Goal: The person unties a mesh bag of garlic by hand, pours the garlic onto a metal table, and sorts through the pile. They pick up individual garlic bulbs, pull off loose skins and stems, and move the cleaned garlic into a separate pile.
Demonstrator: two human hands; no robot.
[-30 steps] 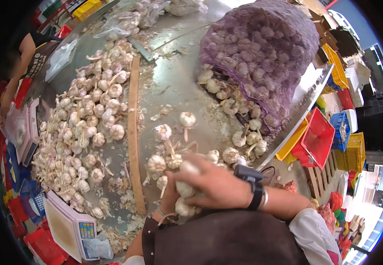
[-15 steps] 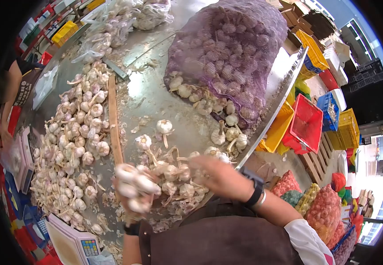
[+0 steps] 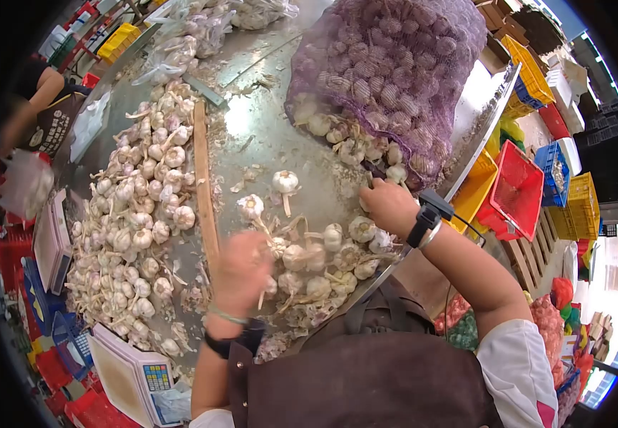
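My left hand [image 3: 241, 264] is smeared by motion over the right side of the wooden strip [image 3: 203, 178]; its fingers cannot be made out. Loose garlic bulbs [image 3: 316, 260] with stems lie just right of it, along the table's near edge. My right hand [image 3: 389, 207] is at the mouth of the purple net sack [image 3: 387, 78], which is full of garlic. Its fingers are curled beside the spilled bulbs [image 3: 349, 151], and what they grip is hidden. A single garlic bulb [image 3: 285, 182] lies between the hands and the sack.
Left of the strip spreads a large garlic pile [image 3: 127, 228]. A scale [image 3: 127, 371] stands near the front left, another scale [image 3: 54, 239] behind it. A co-worker's arm [image 3: 27, 110] is by a clear plastic bag [image 3: 27, 182]. Beyond the table's right edge stands a red crate [image 3: 512, 189].
The bulbs held in my left hand no longer show there, and that hand has risen. My right hand has moved up and right to the sack's mouth. The whole view has shifted slightly.
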